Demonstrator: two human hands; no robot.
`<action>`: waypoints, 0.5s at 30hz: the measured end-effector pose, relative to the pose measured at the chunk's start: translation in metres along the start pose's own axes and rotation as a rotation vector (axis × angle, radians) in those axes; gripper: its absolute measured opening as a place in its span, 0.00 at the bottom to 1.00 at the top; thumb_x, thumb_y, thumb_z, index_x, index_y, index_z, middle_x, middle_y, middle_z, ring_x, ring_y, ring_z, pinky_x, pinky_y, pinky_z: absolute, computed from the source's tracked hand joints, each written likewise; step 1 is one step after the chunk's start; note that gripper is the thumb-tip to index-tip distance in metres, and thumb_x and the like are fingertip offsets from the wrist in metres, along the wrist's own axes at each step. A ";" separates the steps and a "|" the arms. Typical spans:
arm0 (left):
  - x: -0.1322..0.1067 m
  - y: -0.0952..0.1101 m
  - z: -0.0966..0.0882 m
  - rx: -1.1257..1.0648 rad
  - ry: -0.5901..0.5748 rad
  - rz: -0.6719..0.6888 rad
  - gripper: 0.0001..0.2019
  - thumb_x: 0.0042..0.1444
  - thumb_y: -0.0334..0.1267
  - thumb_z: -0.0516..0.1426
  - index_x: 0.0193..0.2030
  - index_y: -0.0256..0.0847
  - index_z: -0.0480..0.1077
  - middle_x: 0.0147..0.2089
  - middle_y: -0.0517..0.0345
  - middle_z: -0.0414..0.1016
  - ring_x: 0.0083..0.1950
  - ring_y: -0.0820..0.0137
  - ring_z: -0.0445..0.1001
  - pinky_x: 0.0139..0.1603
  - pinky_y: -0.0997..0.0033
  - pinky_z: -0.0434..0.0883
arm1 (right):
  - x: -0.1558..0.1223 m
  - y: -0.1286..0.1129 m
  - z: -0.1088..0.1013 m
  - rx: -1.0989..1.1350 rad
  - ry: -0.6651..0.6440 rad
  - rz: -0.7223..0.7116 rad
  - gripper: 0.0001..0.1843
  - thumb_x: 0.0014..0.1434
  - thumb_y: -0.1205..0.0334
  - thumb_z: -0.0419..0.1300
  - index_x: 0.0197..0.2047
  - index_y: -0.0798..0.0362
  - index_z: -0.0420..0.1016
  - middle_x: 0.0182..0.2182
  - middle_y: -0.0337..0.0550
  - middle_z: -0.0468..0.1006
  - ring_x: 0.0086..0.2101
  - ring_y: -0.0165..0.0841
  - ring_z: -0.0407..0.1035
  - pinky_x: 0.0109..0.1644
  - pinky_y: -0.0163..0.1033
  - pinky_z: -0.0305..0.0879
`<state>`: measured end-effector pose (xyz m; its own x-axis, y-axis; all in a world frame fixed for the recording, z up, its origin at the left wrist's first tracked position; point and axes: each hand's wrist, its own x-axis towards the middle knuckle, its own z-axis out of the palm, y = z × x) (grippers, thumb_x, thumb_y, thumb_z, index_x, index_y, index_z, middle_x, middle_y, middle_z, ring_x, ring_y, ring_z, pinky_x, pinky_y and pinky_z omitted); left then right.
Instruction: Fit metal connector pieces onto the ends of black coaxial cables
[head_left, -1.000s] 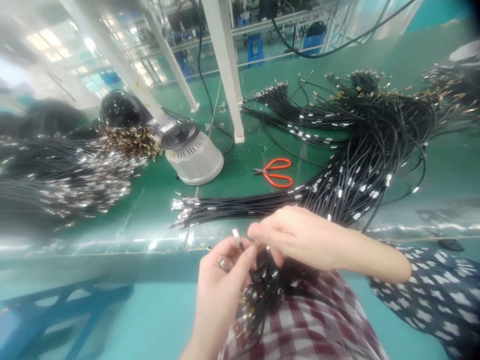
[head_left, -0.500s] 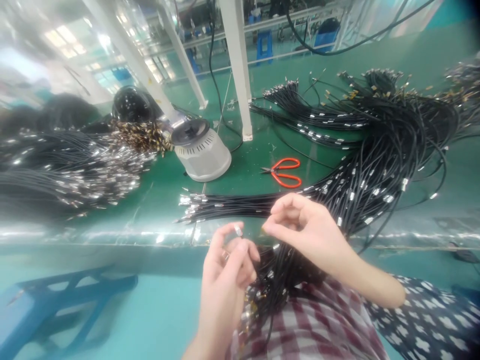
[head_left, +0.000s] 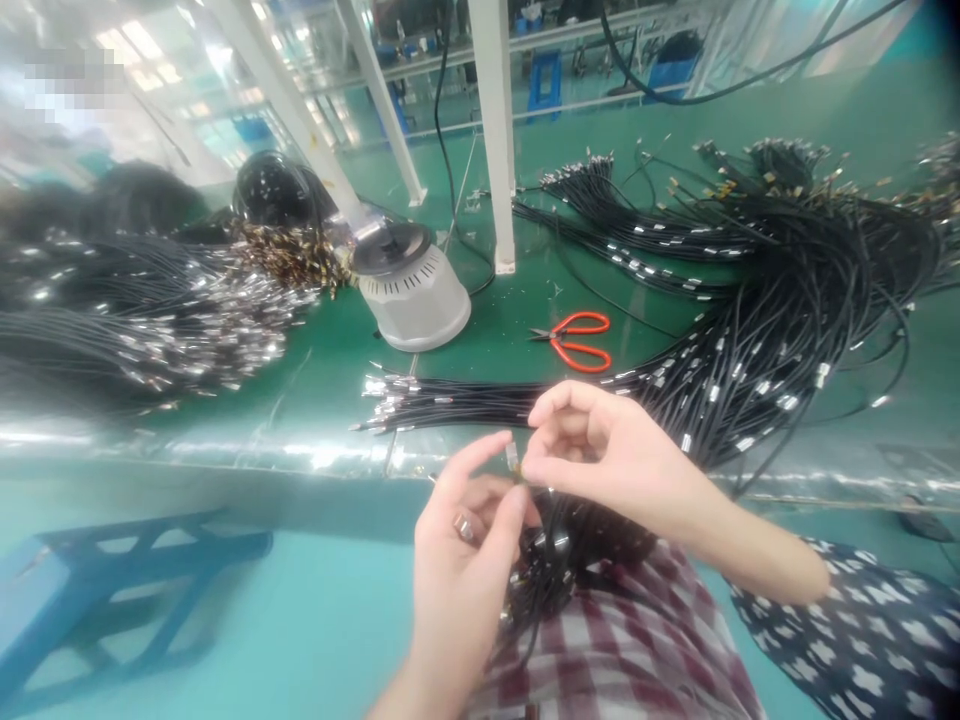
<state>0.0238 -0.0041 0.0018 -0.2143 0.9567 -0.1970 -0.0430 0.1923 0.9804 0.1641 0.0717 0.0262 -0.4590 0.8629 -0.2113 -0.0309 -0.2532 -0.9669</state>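
Left hand (head_left: 465, 540) sits just below the table (head_left: 225, 445) edge, thumb and forefinger closing up onto a cable tip (head_left: 513, 462). The tip stands between both hands, long axis roughly upright, with its cable dropping into the black bundle (head_left: 559, 560) on the lap. Right hand (head_left: 600, 460) pinches the tip from the right (slightly higher, other fingers curled). Red scissors (head_left: 577, 340) lie well beyond.

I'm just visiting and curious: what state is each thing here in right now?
Left hand: pinched on cable end.
Right hand: pinched on same cable end.
Lap bundle: bunched together.
Scissors: shut, lying flat.
Table bundle: laid out straight.
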 end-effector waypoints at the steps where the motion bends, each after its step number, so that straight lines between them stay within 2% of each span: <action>1: -0.001 0.001 0.000 0.020 0.003 0.007 0.16 0.58 0.37 0.59 0.54 0.48 0.68 0.25 0.63 0.75 0.20 0.78 0.61 0.21 0.78 0.59 | 0.000 -0.001 0.000 -0.013 -0.007 -0.008 0.16 0.47 0.72 0.67 0.37 0.53 0.66 0.25 0.34 0.77 0.26 0.26 0.69 0.31 0.32 0.64; 7: -0.002 0.005 0.000 0.040 -0.026 0.006 0.16 0.58 0.35 0.58 0.53 0.47 0.68 0.26 0.63 0.75 0.20 0.78 0.62 0.22 0.77 0.60 | 0.000 -0.002 -0.001 -0.076 0.012 -0.045 0.15 0.48 0.74 0.66 0.34 0.52 0.64 0.25 0.33 0.77 0.26 0.26 0.70 0.31 0.31 0.65; 15: -0.001 0.002 0.000 0.072 -0.027 0.045 0.16 0.58 0.34 0.59 0.53 0.47 0.69 0.26 0.62 0.76 0.27 0.73 0.73 0.22 0.77 0.60 | 0.000 -0.004 0.000 -0.153 0.028 -0.086 0.15 0.48 0.75 0.65 0.33 0.51 0.63 0.24 0.32 0.77 0.26 0.25 0.71 0.31 0.30 0.66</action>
<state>0.0235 -0.0045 0.0042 -0.1878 0.9701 -0.1535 0.0361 0.1630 0.9860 0.1647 0.0724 0.0298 -0.4353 0.8911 -0.1282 0.0675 -0.1098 -0.9917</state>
